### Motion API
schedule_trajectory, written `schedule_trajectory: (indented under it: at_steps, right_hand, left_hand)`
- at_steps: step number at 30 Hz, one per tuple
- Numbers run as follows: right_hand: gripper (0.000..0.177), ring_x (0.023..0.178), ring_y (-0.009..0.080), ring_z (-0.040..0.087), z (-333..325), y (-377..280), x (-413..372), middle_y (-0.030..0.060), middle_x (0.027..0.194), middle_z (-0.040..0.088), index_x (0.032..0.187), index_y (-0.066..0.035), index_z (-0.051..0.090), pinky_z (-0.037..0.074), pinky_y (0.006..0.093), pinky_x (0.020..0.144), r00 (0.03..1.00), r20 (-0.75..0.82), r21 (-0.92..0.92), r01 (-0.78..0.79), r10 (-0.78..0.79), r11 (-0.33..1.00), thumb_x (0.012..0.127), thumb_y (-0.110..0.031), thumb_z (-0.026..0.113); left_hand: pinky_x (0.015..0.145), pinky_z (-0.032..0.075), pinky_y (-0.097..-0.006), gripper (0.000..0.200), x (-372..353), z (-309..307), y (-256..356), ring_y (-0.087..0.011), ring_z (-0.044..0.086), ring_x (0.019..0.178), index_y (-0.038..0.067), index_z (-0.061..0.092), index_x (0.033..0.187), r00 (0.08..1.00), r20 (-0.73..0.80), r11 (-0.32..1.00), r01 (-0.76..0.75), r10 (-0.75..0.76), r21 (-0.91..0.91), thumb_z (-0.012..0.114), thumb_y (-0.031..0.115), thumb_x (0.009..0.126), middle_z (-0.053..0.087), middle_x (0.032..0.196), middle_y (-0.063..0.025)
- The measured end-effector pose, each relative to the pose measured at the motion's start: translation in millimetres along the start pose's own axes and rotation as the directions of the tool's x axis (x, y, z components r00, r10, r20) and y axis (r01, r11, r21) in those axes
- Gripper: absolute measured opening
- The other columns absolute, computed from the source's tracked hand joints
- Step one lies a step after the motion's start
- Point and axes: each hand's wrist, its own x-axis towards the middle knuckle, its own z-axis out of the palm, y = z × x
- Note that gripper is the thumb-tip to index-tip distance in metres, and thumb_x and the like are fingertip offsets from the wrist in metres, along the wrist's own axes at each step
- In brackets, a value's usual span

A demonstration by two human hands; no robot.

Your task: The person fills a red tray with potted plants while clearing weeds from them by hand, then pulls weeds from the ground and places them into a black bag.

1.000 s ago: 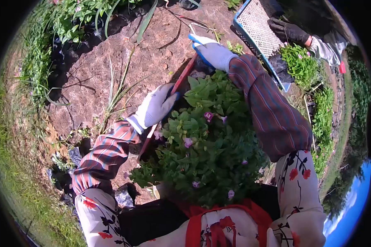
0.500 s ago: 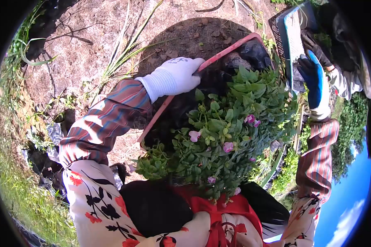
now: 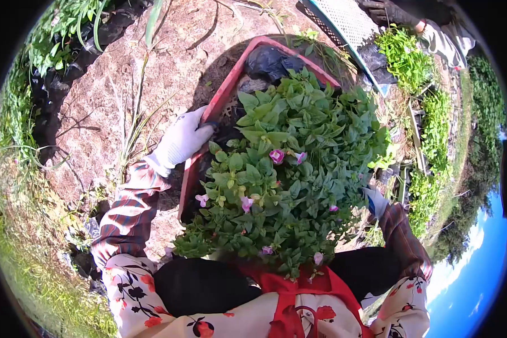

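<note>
A red plastic tray (image 3: pixel 226 93) full of green plants with small pink flowers (image 3: pixel 290 169) is held in front of me, above bare soil. My left hand (image 3: pixel 181 141), in a white glove, grips the tray's left rim. My right hand (image 3: pixel 376 201) is mostly hidden behind the foliage at the tray's right side; only a bit of white glove and the striped sleeve show, and its grip cannot be seen. Black plant pots (image 3: pixel 270 61) show at the tray's far end.
Another person's dark-gloved hand (image 3: pixel 386 12) holds a blue mesh tray (image 3: pixel 349 25) at the top right, beside rows of potted green plants (image 3: pixel 408 65). Bare brown soil (image 3: pixel 107 101) lies to the left, grass (image 3: pixel 34 248) at the left edge.
My right hand has dropped from raised in the air to the tray's right side, behind the leaves. The left hand has slid along the rim, and the tray sits more squarely before me.
</note>
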Motion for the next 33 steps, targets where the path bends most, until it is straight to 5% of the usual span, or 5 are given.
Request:
schedule_trajectory:
  at_steps: [4, 7, 11, 23, 33]
  right_hand:
    - [0.032, 0.082, 0.0089, 0.057, 37, -34, -3, 0.0024, 0.101, 0.06, 0.116, 0.0, 0.053, 0.048, 0.0241, 0.072, 0.991, 0.129, 0.007, 0.048, -0.049, 0.999, 0.091, -0.019, 0.049]
    - [0.044, 0.084, 0.0251, 0.062, 26, -10, 8, 0.0174, 0.093, 0.063, 0.114, -0.002, 0.054, 0.047, 0.0338, 0.074, 0.96, 0.068, -0.364, 0.277, -0.271, 0.889, 0.076, -0.025, 0.057]
    - [0.043, 0.086, 0.0284, 0.061, 40, -13, -3, 0.0155, 0.093, 0.064, 0.108, -0.006, 0.057, 0.047, 0.037, 0.075, 0.965, -0.001, 0.155, 0.261, -0.264, 0.953, 0.07, -0.027, 0.061]
    - [0.024, 0.085, 0.0352, 0.059, 43, 27, -15, 0.0166, 0.083, 0.062, 0.085, -0.008, 0.058, 0.045, 0.0434, 0.071, 0.837, -0.408, 0.306, 0.502, -0.365, 0.809, 0.063, -0.016, 0.058]
    - [0.03, 0.075, 0.0264, 0.06, -41, 200, -88, 0.0142, 0.081, 0.061, 0.091, -0.004, 0.057, 0.046, 0.036, 0.07, 0.714, -0.699, 0.557, 0.519, 0.029, 0.649, 0.066, -0.021, 0.063]
  left_hand:
    - [0.061, 0.046, -0.0292, 0.035, 5, 8, -45, -0.0148, 0.056, 0.063, 0.004, 0.053, 0.114, 0.984, -0.072, 0.985, -0.158, 0.163, 0.067, 0.052, 0.014, 0.08, 0.06, 0.074, -0.0093]
    - [0.06, 0.047, -0.0273, 0.033, 4, 9, -35, -0.0119, 0.058, 0.069, 0.002, 0.055, 0.111, 0.998, 0.057, 0.804, 0.049, -0.019, -0.592, 0.056, 0.012, 0.079, 0.061, 0.089, -0.0066]
    - [0.06, 0.047, -0.0274, 0.033, 11, 17, -12, -0.0122, 0.058, 0.069, 0.002, 0.055, 0.11, 0.988, 0.069, 0.953, 0.153, -0.14, -0.262, 0.056, 0.012, 0.079, 0.061, 0.089, -0.0068]
    - [0.061, 0.047, -0.0278, 0.03, 16, 48, 101, -0.0132, 0.059, 0.071, 0.001, 0.057, 0.107, 0.961, -0.025, 0.772, 0.237, -0.276, 0.589, 0.056, 0.012, 0.078, 0.062, 0.088, -0.0073]
    - [0.062, 0.047, -0.0282, 0.029, 131, 217, 217, -0.014, 0.059, 0.072, 0.001, 0.058, 0.104, 0.91, 0.397, 0.493, -0.293, -0.119, 0.819, 0.056, 0.011, 0.077, 0.063, 0.088, -0.0077]
